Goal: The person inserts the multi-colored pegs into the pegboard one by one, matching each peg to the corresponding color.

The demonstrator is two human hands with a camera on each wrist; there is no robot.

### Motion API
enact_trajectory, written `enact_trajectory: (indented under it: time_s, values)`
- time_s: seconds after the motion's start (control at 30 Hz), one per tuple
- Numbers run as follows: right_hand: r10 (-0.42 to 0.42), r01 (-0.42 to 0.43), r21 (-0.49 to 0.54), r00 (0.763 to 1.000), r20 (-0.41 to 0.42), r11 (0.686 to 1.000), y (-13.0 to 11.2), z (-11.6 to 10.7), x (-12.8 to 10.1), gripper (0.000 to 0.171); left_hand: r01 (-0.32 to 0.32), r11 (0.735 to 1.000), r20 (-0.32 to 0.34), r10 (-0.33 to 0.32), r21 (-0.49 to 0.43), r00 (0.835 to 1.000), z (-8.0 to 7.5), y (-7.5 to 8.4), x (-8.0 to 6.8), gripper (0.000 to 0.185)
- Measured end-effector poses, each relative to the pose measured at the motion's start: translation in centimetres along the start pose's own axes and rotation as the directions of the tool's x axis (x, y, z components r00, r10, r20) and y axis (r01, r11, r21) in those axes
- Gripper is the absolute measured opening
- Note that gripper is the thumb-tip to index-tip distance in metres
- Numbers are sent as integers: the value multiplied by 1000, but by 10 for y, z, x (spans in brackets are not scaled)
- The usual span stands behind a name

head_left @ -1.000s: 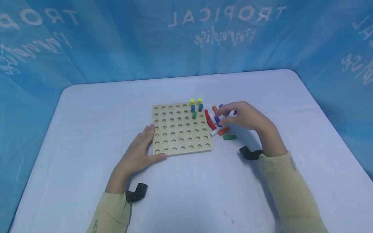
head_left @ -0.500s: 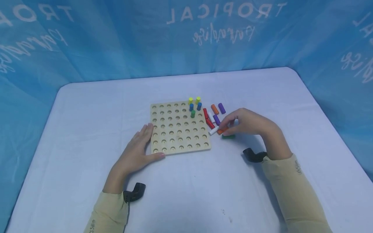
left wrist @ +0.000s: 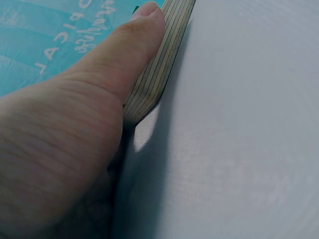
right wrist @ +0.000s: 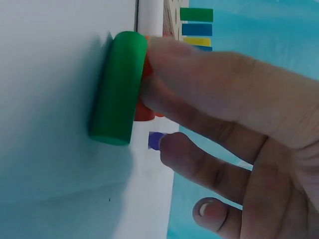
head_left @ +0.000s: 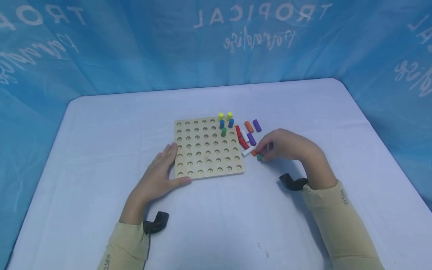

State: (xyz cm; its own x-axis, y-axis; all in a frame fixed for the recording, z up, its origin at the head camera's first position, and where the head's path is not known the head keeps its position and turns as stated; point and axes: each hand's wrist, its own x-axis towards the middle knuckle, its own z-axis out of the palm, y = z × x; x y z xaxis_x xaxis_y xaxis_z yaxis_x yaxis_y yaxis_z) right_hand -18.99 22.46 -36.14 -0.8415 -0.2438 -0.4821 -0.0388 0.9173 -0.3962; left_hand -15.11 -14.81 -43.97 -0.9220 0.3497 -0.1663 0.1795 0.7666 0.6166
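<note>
A wooden pegboard (head_left: 209,157) lies mid-table with two yellow pegs (head_left: 225,116), two blue pegs (head_left: 226,123) and one green peg (head_left: 223,131) standing in its far right corner. My left hand (head_left: 168,165) rests flat at the board's near left corner, its thumb (left wrist: 144,30) pressed along the board's edge (left wrist: 159,74). My right hand (head_left: 266,150) hovers low over the loose pegs right of the board. Its index finger (right wrist: 199,74) touches a green peg (right wrist: 118,87) lying on the table (head_left: 260,158). No thumb shows around that peg.
Loose pegs lie right of the board: red (head_left: 241,138), white (head_left: 248,151), purple (head_left: 257,125), orange (head_left: 248,126). Another orange peg (head_left: 254,152) is half hidden under my right fingers. A pale cloth covers the table (head_left: 101,131); a blue curtain (head_left: 135,45) hangs behind.
My right hand has drawn back from the far purple and orange pegs toward me and lowered onto the lying green peg. The left hand and board have stayed put.
</note>
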Motion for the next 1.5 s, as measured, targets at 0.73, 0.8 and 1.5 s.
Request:
enact_trajectory:
  time_s: [0.73, 0.8, 1.5]
  values:
    - [-48, 46, -76, 998, -37, 996, 5, 4, 9, 24, 6, 1000, -1, -6, 9, 1000, -1, 1, -1, 120]
    - [-72, 69, -64, 996, -45, 996, 6, 4, 10, 24, 4, 1000, -1, -4, 10, 1000, 0, 1, -1, 120]
    - [-128, 132, 14, 979, -159, 991, 7, 1, 14, 38, -3, 1000, -6, 3, 6, 1000, 0, 2, -1, 119]
